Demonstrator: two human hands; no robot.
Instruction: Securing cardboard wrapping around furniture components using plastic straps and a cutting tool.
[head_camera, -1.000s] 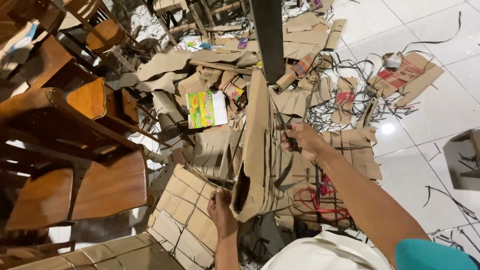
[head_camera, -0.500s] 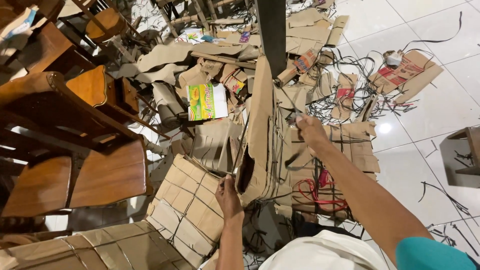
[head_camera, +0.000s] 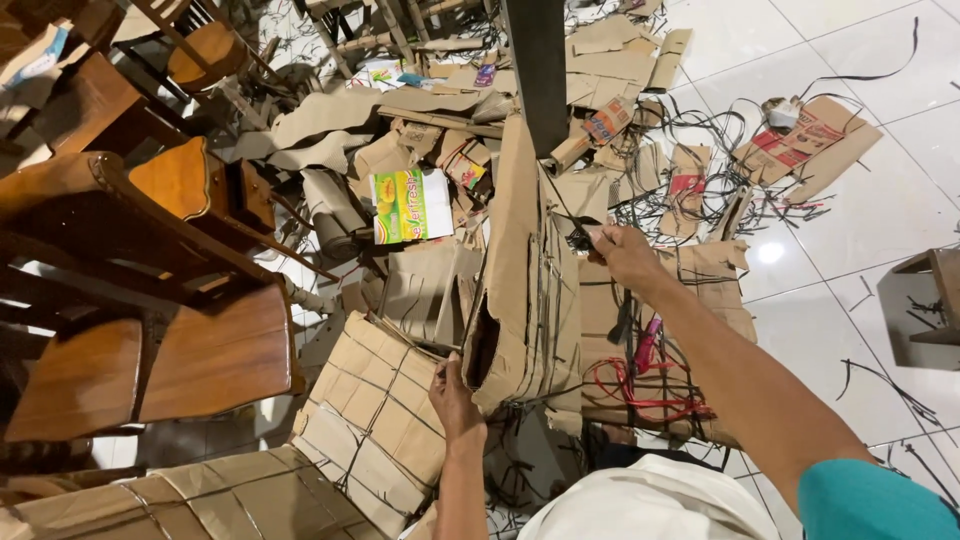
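A tall bundle of flattened brown cardboard (head_camera: 525, 290) stands on edge in the middle, with thin black straps around it. My left hand (head_camera: 455, 395) grips its lower near corner from below. To the right of the bundle, my right hand (head_camera: 622, 255) pinches the end of a black strap (head_camera: 578, 228) that runs across the bundle's side. A second strapped cardboard bundle (head_camera: 375, 420) lies flat just left of my left hand.
Wooden chairs (head_camera: 150, 330) are stacked on the left. Loose cardboard scraps, a green-and-yellow carton (head_camera: 410, 205) and black strap offcuts (head_camera: 700, 150) litter the white tiled floor. Red cord (head_camera: 640, 385) lies on flat cardboard under my right arm. A dark post (head_camera: 535, 70) rises behind the bundle.
My right hand has moved slightly up and away along the bundle's side with the strap. My left hand has shifted up a little to the bundle's lower corner.
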